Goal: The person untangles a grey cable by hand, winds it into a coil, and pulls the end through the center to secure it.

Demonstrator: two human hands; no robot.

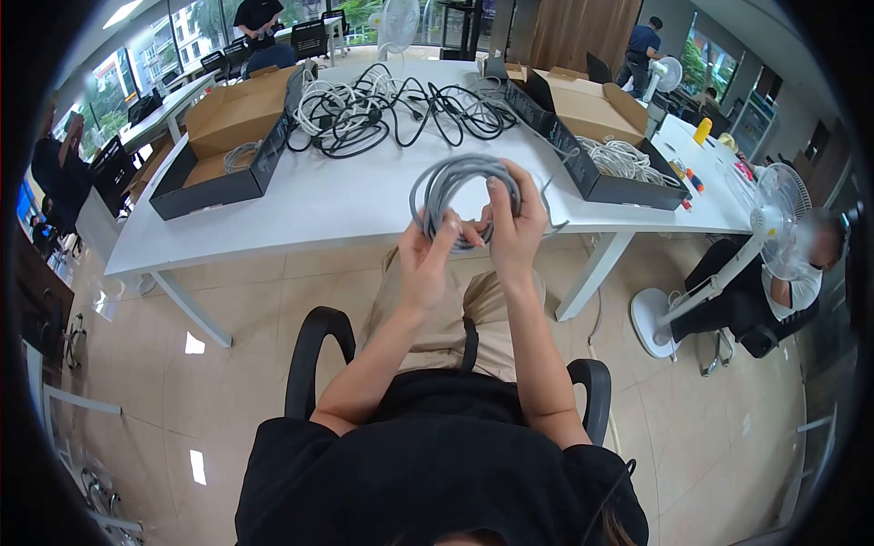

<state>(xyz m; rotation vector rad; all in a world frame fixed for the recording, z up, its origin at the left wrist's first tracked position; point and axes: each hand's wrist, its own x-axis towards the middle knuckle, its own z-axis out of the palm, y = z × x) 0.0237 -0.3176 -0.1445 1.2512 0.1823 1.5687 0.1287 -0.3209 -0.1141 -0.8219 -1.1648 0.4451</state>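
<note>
A coiled grey cable (443, 178) is held up in front of me, just over the near edge of the white table (364, 214). My left hand (428, 259) grips the lower left of the coil, thumb pressed on the strands. Around its right side my right hand (519, 214) is closed, with the thumb near the top. A loose end of the cable sticks out to the right of my right hand. Parts of the coil are hidden behind my fingers.
Black and white cables (364, 114) lie tangled at the table's back middle. An open box (209, 187) with a small coil stands left; another open box (628, 189) holds white cables at right. A standing fan (769, 218) and a seated person (792, 291) are at the right.
</note>
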